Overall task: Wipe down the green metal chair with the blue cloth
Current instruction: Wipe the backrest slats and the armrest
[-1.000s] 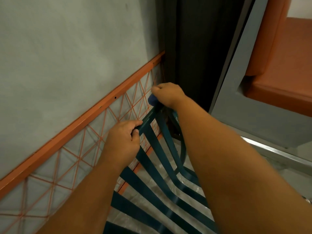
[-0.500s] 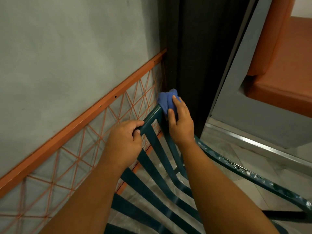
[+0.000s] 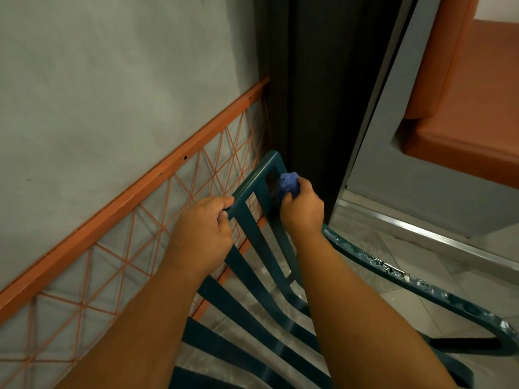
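Gripping the top rail of the green metal chair (image 3: 254,181), the left hand (image 3: 202,234) had its fingers (image 3: 222,203) curled closed around the bar, just beside the chair's upper corner. I saw the right hand (image 3: 303,209) closed on the blue cloth (image 3: 288,185), which was bunched into a wad and pressed against the outermost upright of the backrest, a little below that same corner. The cloth poked out above the right hand's fingers (image 3: 304,185), touching the dark teal metal.

The chair stood close against a grey wall (image 3: 112,80) that carried an orange rail (image 3: 134,197) with a thin orange lattice (image 3: 112,265) beneath it. Its flat slats (image 3: 252,304) ran from the top rail down toward me, with pale floor (image 3: 407,290) visible between them. The curved armrest (image 3: 407,279) swept off to the right, its paint chipped and flecked white along the top. Beyond the chair's corner was a dark vertical panel (image 3: 317,94), and further right a grey frame (image 3: 393,122) edged an orange cushioned seat (image 3: 463,94).
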Demonstrator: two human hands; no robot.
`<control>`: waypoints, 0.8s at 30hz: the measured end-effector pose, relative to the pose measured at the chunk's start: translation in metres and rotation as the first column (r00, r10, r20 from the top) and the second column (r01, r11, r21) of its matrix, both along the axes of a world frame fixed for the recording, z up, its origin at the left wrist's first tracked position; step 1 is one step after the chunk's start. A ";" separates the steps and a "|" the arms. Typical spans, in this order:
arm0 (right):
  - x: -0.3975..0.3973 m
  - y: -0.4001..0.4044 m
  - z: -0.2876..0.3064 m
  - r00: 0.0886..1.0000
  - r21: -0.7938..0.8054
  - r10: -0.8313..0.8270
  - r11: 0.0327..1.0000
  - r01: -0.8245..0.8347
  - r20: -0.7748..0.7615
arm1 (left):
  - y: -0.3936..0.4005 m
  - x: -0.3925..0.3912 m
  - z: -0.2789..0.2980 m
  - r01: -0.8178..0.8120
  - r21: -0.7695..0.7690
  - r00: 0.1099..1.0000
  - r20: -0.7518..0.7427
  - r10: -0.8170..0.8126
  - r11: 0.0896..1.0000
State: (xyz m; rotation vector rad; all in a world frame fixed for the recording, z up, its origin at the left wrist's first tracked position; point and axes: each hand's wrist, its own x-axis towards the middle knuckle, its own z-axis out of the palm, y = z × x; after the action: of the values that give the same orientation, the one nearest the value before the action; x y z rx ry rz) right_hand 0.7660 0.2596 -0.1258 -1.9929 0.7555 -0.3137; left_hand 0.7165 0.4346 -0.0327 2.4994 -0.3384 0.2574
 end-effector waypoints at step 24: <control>-0.008 -0.029 -0.041 0.989 -0.164 0.081 0.981 -0.101 -0.127 | -0.073 0.083 -0.015 0.252 0.614 0.963 -0.083 -0.256 0.748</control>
State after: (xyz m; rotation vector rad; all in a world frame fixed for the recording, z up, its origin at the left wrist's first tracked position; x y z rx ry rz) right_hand 0.7583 0.2308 -0.1664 -2.2170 0.7299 -0.2119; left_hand 0.7992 0.3617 -0.0473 3.0481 -0.8882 0.0353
